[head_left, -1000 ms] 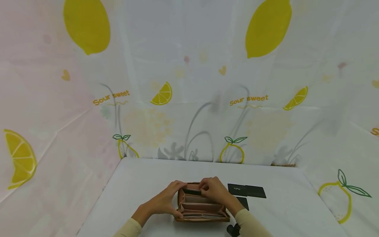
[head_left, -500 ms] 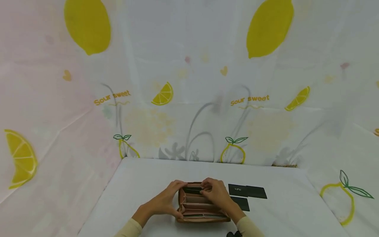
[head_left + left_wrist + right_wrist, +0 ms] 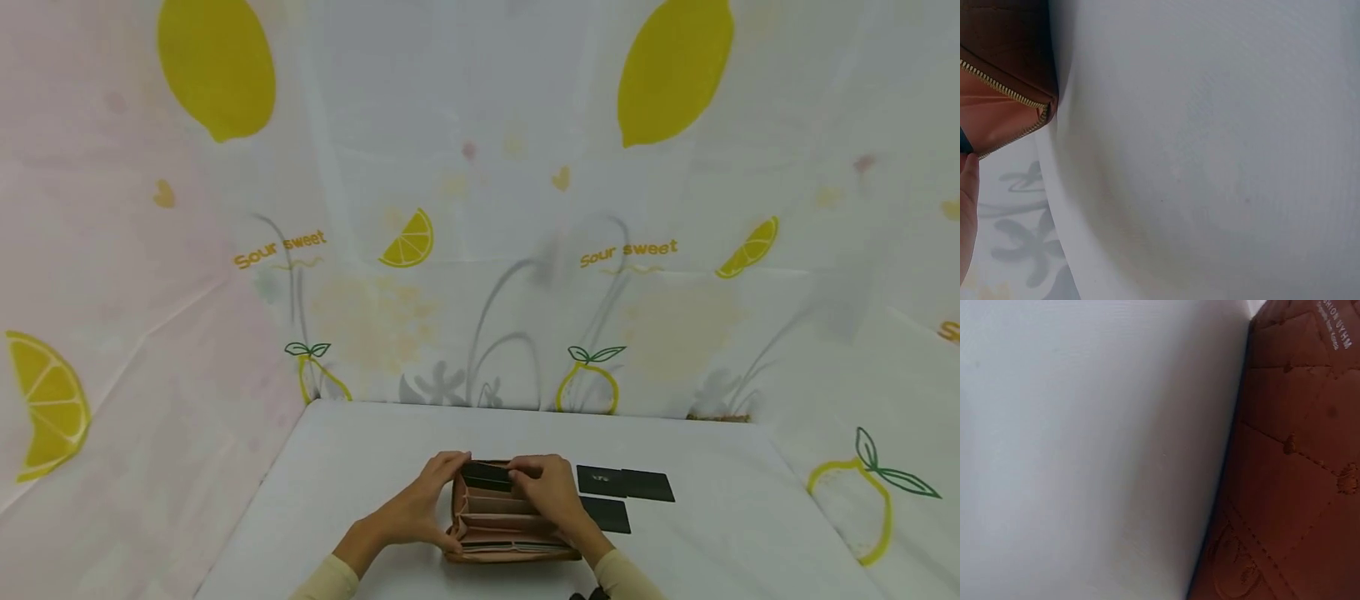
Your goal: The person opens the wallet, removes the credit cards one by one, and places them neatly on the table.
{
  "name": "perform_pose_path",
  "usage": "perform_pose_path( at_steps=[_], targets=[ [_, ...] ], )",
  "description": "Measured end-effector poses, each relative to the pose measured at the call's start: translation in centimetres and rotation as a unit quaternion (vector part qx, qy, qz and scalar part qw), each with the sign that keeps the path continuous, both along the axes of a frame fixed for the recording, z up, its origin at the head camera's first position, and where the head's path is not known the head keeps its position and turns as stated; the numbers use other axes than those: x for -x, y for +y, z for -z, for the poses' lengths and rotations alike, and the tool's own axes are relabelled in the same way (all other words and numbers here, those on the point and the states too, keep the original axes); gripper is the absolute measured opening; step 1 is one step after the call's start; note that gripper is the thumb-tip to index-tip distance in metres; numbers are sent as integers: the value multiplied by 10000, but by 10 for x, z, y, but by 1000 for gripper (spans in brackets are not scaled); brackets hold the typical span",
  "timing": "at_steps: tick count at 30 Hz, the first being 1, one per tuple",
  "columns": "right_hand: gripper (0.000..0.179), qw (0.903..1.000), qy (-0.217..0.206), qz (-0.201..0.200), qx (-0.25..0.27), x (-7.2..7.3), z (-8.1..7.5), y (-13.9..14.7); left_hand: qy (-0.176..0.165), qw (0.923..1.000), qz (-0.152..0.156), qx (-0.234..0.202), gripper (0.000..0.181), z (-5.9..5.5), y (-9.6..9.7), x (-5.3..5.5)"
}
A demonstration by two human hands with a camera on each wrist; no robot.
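Note:
A brown zip wallet [image 3: 510,523] lies unzipped on the table, its pleated pink compartments facing up. My left hand [image 3: 416,507] grips its left end, thumb at the near edge and fingers at the far edge. At the far side, my right hand [image 3: 551,493] pinches the right end of a black card [image 3: 486,475], which stands partly out of the back compartment. In the left wrist view a corner of the wallet [image 3: 1004,103] shows its gold zip teeth. The right wrist view has the wallet's quilted brown outside [image 3: 1291,475]; that hand is out of sight there.
To the right of the wallet lie several flat black cards [image 3: 648,485], one nearest the right wrist [image 3: 609,515]. A dark object [image 3: 592,594] is cut off by the bottom edge. A lemon-print curtain [image 3: 480,208] surrounds the white table [image 3: 360,450].
The black card has risen and tilted, so more of its face shows above the back compartment. My right hand has shifted slightly; the left has kept its hold on the wallet.

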State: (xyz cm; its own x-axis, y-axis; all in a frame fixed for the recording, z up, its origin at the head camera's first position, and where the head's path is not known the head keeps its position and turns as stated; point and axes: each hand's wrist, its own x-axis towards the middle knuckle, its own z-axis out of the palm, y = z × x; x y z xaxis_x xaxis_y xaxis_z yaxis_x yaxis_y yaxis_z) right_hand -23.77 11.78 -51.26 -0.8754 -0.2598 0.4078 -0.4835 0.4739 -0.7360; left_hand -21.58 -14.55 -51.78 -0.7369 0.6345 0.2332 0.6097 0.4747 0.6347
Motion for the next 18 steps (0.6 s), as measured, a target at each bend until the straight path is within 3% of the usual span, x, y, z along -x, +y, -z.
perform_pose_path(
  at_steps=[6,11,13,18],
  targets=[
    [11,9989,-234,-411,-5,-2,-4,2,-184,9997,-138,66,130,1,-1,-1],
    [12,9987,-475,-164,-84,1,-4,3,-290,9995,-119,-1,131,-1,0,-2],
    [12,9976,-641,-10,255,1,-2,4,-332,9994,-60,-102,132,0,0,-1],
    [13,9836,-962,229,1508,4,2,6,-408,9982,135,-415,137,1,0,1]
  ],
)
